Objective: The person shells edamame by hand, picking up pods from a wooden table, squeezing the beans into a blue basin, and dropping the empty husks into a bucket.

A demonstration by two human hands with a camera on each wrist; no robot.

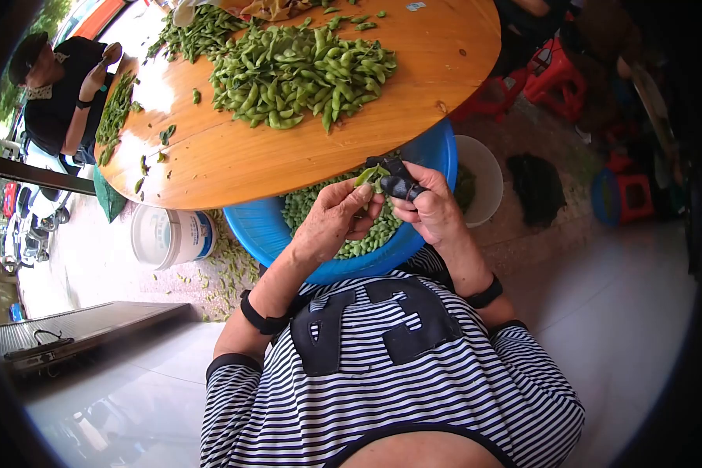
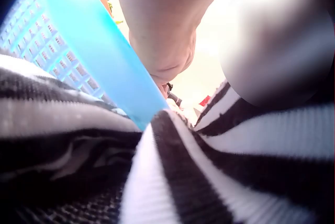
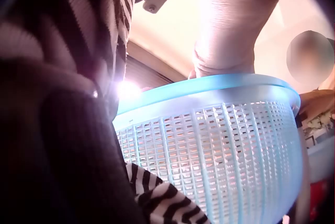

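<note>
In the head view, both hands meet over the near rim of the table, above a blue plastic basket (image 1: 246,234). My left hand (image 1: 327,217) pinches a green soybean pod (image 1: 372,175) between thumb and fingers. The right hand (image 1: 435,209) grips the same pod from the other side, with shiny black coverings (image 1: 400,183) on its thumb and finger. Below them, loose shelled soybeans (image 1: 374,240) lie in the basket. Both wrist views show mostly a bare forearm, the striped shirt and the basket's slatted wall (image 3: 209,145); the fingers are hidden there.
A large heap of pods (image 1: 300,74) covers part of the wooden table (image 1: 234,160). White buckets (image 1: 168,238) (image 1: 482,179) stand on either side of the basket. Pods and shells litter the floor at left. Across the table's left end sits another person (image 1: 58,101). Red stools (image 1: 554,82) stand at right.
</note>
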